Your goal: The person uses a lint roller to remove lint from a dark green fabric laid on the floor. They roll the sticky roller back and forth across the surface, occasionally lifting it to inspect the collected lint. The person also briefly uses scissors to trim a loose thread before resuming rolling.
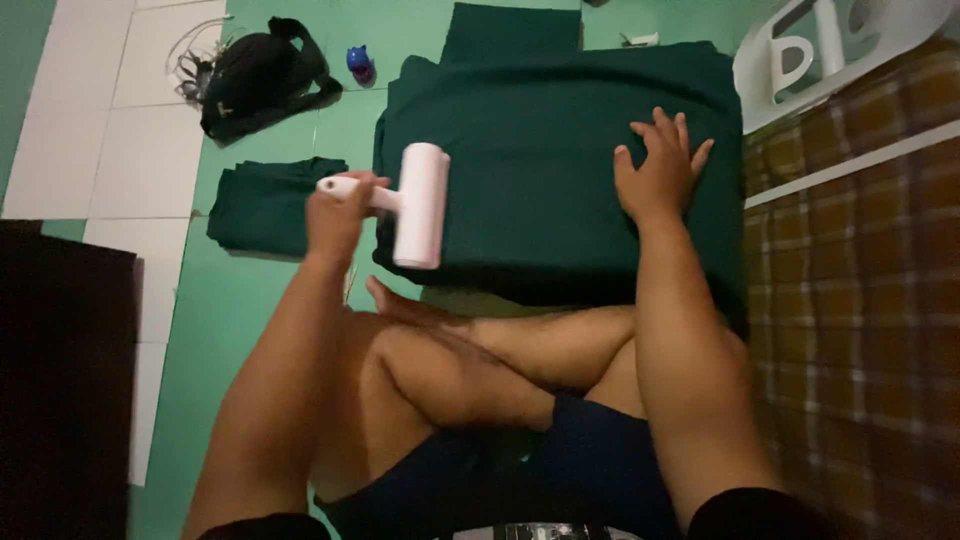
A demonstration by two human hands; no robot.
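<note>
Fingers of the left hand (337, 212) wrap the handle of a white lint roller (420, 205), its drum hanging just over the near edge of the dark green cloth (530, 170). Beside it, right hand (658, 172) spreads flat, pinning the fabric taut.

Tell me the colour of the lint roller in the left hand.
White, handle and roll alike: lint roller, head view.

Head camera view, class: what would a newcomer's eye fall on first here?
The white lint roller stands out, gripped by its handle in the left hand at the left edge of the dark green folded cloth. The right hand lies flat on that cloth, fingers spread.
</note>
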